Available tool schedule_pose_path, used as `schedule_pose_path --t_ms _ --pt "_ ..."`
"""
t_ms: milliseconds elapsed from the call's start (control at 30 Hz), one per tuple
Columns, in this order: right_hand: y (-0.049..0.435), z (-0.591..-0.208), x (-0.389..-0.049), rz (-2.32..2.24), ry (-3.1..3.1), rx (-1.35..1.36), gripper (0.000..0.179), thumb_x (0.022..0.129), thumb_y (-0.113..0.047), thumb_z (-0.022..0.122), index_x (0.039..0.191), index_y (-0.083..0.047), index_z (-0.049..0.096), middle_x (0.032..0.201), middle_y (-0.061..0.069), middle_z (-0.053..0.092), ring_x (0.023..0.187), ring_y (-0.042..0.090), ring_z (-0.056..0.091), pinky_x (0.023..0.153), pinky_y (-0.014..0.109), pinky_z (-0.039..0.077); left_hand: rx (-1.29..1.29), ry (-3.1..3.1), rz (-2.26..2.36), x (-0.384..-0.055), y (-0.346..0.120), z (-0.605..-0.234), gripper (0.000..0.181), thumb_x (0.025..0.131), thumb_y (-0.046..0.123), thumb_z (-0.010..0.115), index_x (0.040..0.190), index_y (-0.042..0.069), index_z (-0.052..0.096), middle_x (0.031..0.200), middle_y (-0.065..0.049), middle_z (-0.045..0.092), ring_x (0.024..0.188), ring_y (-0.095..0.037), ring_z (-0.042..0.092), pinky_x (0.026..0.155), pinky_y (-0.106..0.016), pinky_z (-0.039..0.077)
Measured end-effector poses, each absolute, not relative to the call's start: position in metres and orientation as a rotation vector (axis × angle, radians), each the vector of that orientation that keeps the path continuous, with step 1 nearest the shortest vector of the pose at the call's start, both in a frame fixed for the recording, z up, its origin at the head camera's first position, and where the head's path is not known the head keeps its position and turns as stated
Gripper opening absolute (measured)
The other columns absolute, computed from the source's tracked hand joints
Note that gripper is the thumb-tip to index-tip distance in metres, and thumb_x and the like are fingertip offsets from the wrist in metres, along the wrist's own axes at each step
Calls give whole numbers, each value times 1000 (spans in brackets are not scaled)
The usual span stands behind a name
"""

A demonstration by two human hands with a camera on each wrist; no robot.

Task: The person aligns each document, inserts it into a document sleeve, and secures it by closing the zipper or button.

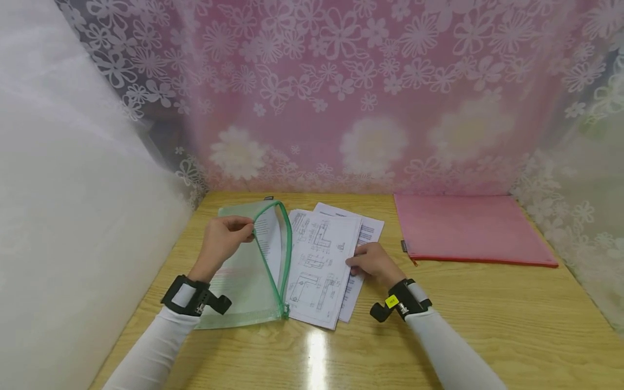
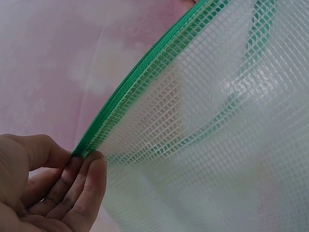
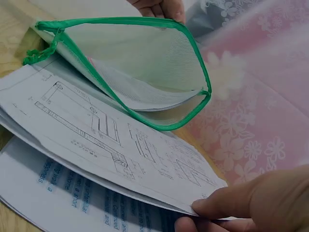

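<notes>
From my remote seat I watch a person's left hand point(image 1: 225, 235) pinch the green zipper edge point(image 1: 288, 249) of a pale green mesh pouch point(image 1: 234, 279) on the left of the wood-grained tabletop point(image 1: 487, 319). The pouch's mouth gapes in a pointed oval, its translucent wall woven in a fine grid that my left wrist camera shows close up. White paper point(image 1: 271, 230) lies inside, visible through the opening.

The right hand point(image 1: 374, 261) grips the edge of a drawing sheet point(image 1: 304, 268), thumb on top and fingers beneath; in my right wrist view the paper bows slightly, covered in thin-lined technical figures. The sheet lies just beside the pouch's mouth, overlapping text pages point(image 1: 372, 226) printed in bluish type.

At the far right I see a flat pink pouch point(image 1: 473, 227), roughly rectangular, trimmed with a red zipper point(image 1: 487, 262). Behind hangs a filmy pink curtain point(image 1: 302, 81) patterned with white flowers.
</notes>
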State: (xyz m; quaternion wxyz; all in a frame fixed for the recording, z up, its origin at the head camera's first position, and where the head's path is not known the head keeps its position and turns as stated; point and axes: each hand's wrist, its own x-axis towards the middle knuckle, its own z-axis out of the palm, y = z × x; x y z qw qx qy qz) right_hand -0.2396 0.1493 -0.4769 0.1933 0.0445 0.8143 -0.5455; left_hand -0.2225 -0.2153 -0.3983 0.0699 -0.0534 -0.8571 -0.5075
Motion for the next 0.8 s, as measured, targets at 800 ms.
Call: schedule_pose_path --t_ms 800 --pt "207 -338 -259 -1116 2801 -442 33 99 -11 63 125 9 69 112 27 73 92 32 73 76 34 55 -123 -2586 -1515 -220 -216 -394 25 99 20 70 116 3 77 104 -19 77 82 -19 77 85 -48 61"
